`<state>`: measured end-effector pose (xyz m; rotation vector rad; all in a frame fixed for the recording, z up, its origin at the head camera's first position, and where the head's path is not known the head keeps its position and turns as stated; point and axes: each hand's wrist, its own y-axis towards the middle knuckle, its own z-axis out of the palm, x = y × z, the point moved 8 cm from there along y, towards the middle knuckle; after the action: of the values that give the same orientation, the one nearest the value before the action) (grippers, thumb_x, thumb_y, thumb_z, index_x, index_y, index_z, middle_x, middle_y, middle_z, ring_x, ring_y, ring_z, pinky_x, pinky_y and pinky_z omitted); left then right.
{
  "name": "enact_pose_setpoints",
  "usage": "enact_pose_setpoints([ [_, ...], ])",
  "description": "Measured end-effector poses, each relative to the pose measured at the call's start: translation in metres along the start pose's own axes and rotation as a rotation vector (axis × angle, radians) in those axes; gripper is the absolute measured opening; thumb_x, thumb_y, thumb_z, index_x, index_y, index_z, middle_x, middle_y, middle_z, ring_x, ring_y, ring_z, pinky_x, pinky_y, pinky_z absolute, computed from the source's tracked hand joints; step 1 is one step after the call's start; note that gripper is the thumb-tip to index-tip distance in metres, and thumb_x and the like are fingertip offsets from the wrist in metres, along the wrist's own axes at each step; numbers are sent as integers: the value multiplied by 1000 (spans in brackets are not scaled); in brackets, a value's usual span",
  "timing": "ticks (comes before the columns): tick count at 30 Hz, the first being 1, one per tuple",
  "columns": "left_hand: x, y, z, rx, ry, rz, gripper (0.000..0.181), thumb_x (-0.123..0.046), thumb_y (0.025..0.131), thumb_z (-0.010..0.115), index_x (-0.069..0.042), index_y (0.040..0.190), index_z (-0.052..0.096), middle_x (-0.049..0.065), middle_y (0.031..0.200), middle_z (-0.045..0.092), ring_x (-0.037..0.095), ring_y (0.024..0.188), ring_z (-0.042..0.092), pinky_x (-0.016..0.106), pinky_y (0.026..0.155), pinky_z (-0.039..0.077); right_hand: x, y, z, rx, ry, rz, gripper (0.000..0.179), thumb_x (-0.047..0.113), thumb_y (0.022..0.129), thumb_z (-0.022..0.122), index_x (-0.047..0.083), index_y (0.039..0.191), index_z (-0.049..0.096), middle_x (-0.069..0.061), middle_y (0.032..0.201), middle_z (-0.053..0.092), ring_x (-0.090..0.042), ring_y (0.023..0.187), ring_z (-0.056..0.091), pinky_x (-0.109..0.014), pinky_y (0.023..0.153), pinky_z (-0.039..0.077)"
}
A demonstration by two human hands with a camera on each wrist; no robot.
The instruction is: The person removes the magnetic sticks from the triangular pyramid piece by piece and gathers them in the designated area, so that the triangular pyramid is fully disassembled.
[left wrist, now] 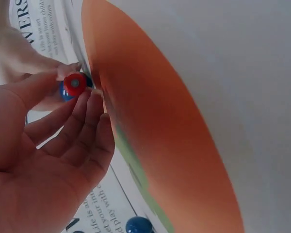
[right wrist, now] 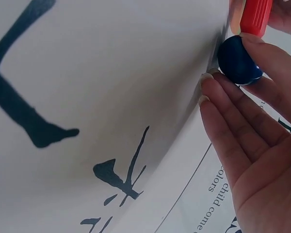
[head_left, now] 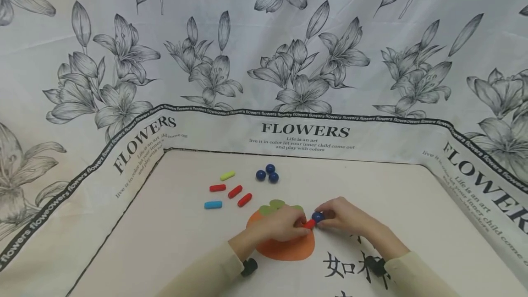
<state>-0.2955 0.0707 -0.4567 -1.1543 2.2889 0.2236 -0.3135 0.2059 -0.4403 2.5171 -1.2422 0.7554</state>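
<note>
In the head view my left hand (head_left: 280, 224) pinches a short red rod (head_left: 309, 224) between thumb and fingers. My right hand (head_left: 346, 217) pinches a dark blue ball (head_left: 317, 217) opposite it. Rod and ball meet end to end above the right edge of an orange fruit-shaped patch (head_left: 284, 249). Seen from the left wrist, the rod's round end (left wrist: 75, 83) faces the camera and has a small hole-like centre; the ball lies mostly behind it. In the right wrist view the ball (right wrist: 239, 59) touches the ridged red rod (right wrist: 255, 17); whether they are joined I cannot tell.
Three blue balls (head_left: 270, 174) lie grouped at the back middle. Left of them are a yellow-green rod (head_left: 227, 176), three red rods (head_left: 235, 191) and a light blue rod (head_left: 212, 205). A flower-printed cloth (head_left: 305, 132) rises behind the table. Black characters (head_left: 339, 265) mark the near right surface.
</note>
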Motion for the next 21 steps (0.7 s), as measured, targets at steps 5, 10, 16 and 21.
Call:
enact_pose_setpoints([
  [5,0,8,3,-24,23,-47,24,-31,96,74,-14,112,71,-7,77,57,7,70,52,19,63,43,0,2,1,3,-26,20,25,22,89,81,9,110,77,8,92,72,-8,77,60,-23,72,55],
  [10,3,14,4,-26,17,-68,20,-29,95,75,-12,105,71,-5,75,57,7,68,51,20,60,41,1,3,1,-7,-42,28,23,22,89,81,10,107,77,8,90,71,-8,76,59,-24,70,54],
  [16,5,12,3,-3,-13,-75,16,-25,94,76,-12,103,72,-6,78,58,8,71,52,20,64,43,2,4,2,7,-41,33,22,23,89,81,9,105,78,8,91,73,-7,78,61,-26,74,55],
  [21,9,7,-1,-16,-11,-47,17,-22,92,79,-13,105,71,-8,83,59,7,77,52,19,70,46,1,2,1,-17,-79,66,21,23,89,80,9,104,78,8,91,72,-8,79,60,-29,75,56],
])
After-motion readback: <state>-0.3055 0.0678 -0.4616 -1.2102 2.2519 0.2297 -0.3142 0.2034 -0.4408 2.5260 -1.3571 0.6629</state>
